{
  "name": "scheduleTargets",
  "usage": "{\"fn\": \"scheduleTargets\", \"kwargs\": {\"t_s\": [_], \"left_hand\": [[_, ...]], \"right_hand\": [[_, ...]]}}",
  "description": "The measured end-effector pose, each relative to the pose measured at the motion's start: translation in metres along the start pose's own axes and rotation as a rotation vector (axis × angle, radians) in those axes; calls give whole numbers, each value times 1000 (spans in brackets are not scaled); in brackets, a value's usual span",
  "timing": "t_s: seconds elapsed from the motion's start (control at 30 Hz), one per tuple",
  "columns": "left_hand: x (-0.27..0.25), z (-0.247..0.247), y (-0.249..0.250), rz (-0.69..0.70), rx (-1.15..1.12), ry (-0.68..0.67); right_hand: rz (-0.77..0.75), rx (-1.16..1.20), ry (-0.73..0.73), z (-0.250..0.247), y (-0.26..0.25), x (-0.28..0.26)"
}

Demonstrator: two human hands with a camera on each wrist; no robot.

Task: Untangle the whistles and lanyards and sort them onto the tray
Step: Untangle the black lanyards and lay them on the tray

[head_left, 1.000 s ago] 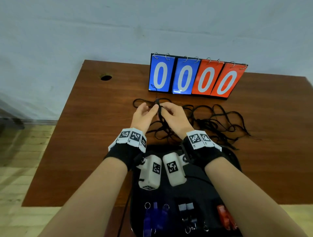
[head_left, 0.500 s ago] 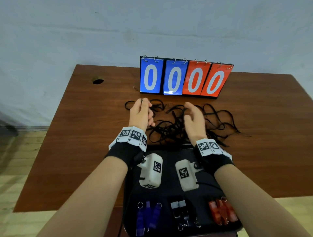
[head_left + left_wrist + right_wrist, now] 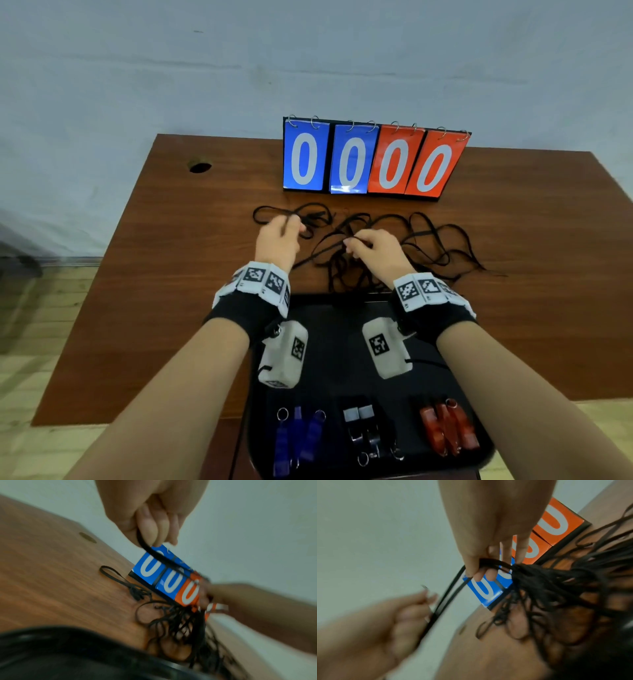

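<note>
A tangle of black lanyards point(image 3: 421, 246) lies on the brown table in front of the scoreboard. My left hand point(image 3: 279, 236) pinches one black strand point(image 3: 154, 553), lifted off the table. My right hand point(image 3: 371, 248) pinches strands point(image 3: 489, 563) beside a knotted bunch point(image 3: 525, 573). A strand point(image 3: 447, 596) runs taut between both hands. The black tray point(image 3: 342, 339) sits at the near edge. On it lie blue whistles point(image 3: 298, 437), black whistles point(image 3: 364, 430) and red whistles point(image 3: 447, 430) in three groups.
A flip scoreboard point(image 3: 373, 159) reading 0000 stands at the back of the table. A round cable hole point(image 3: 200, 167) is at the back left. The table's bare wood point(image 3: 154, 291) extends left and right of the tray.
Both hands came apart from a shared pinch, then closed on strands again. The left hand now holds a strand at the left; the right hand has moved back toward the middle.
</note>
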State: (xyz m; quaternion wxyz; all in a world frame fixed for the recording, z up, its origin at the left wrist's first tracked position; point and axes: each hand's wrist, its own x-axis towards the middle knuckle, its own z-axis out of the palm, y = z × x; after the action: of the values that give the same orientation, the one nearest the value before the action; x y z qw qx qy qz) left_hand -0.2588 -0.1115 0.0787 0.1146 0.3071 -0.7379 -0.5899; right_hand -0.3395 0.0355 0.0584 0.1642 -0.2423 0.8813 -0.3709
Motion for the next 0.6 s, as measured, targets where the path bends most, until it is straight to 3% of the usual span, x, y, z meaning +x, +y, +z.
{"fn": "scheduleTargets", "kwargs": {"t_s": [0.1,0.17,0.4,0.5,0.6], "left_hand": [[-13,15,-3,-10,159,-281],[-13,19,-1,-44,66,-308],[8,-9,16,-50,-314,125],[17,-17,23,-37,-414,283],[16,-15,27,-37,-411,253]], "right_hand": [[-91,175,-37,-4,-20,4],[-118,194,-50,-5,-27,5],[-29,-80,-123,-12,12,-2],[104,-224,-53,-12,38,3],[205,-209,8,-17,39,8]]}}
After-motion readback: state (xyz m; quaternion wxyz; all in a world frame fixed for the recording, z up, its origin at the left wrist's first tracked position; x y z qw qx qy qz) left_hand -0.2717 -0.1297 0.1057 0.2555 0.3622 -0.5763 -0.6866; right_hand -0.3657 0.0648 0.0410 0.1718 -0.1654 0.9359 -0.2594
